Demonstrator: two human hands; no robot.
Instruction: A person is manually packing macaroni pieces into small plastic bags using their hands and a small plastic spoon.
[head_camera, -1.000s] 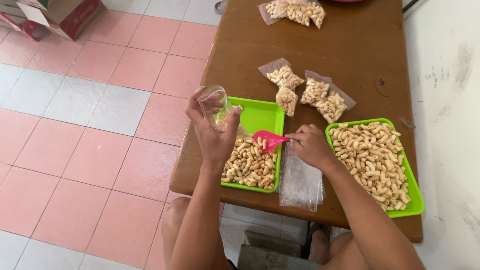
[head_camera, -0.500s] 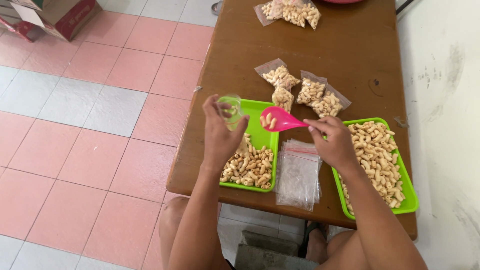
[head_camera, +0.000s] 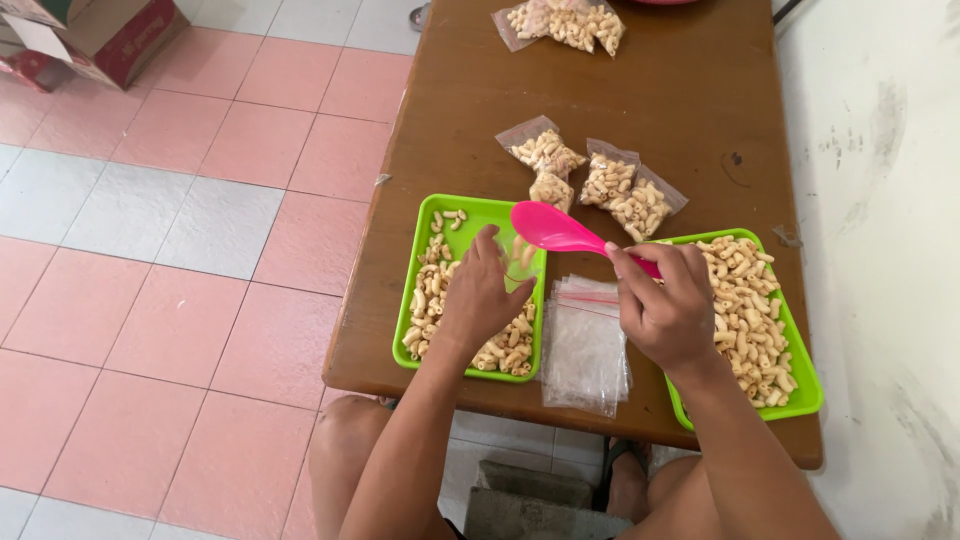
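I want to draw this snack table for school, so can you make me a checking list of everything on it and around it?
Surface: brown wooden table, one dark spot.
Job's things: left green tray and right green tray of macaroni-shaped snacks; pink scoop; small clear bag; stack of empty bags.
Clutter: four filled bags; more at the far edge.
Grippers: left hand holds the small clear bag over the left tray; right hand holds the scoop.
Cables: nothing seen.
Surroundings: pink and grey floor tiles, cardboard box, white wall.
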